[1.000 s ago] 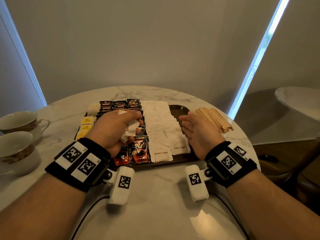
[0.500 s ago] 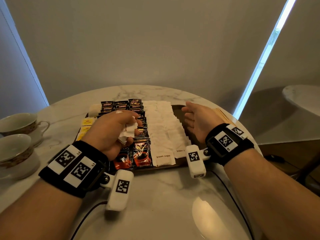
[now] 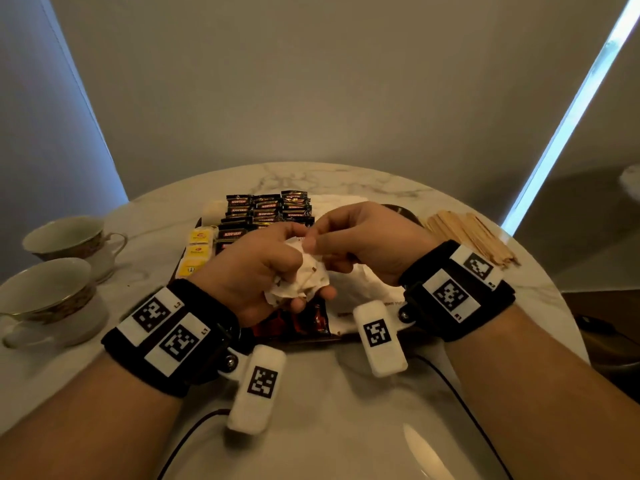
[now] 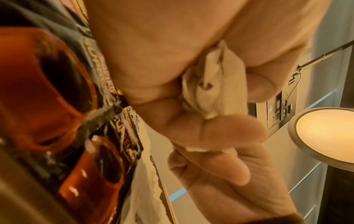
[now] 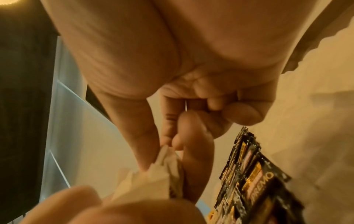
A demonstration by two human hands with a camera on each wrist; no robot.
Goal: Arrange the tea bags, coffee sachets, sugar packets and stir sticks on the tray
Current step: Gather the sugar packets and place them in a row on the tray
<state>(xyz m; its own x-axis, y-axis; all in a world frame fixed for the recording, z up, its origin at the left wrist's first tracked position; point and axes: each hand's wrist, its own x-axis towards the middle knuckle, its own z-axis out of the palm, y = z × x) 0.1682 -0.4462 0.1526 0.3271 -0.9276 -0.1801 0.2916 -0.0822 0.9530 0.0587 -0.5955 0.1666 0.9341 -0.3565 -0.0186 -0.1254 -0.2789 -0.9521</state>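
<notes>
Bench: round marble bench point(image 3: 311, 427), tray point(image 3: 403, 211) at its centre.
Left hand: left hand point(image 3: 249, 268) curls around a bunch of white sugar packets point(image 3: 308, 278) above the tray.
Right hand: right hand point(image 3: 367, 240) pinches the top packet's edge.
Tray: coffee sachets point(image 3: 266, 206) at the far edge, yellow tea bags point(image 3: 197, 251) at the left edge.
Stir sticks: stir sticks point(image 3: 471, 237) lie on the bench beside the tray's right edge.
Cups: two teacups point(image 3: 52, 265) at the bench's left edge.
</notes>
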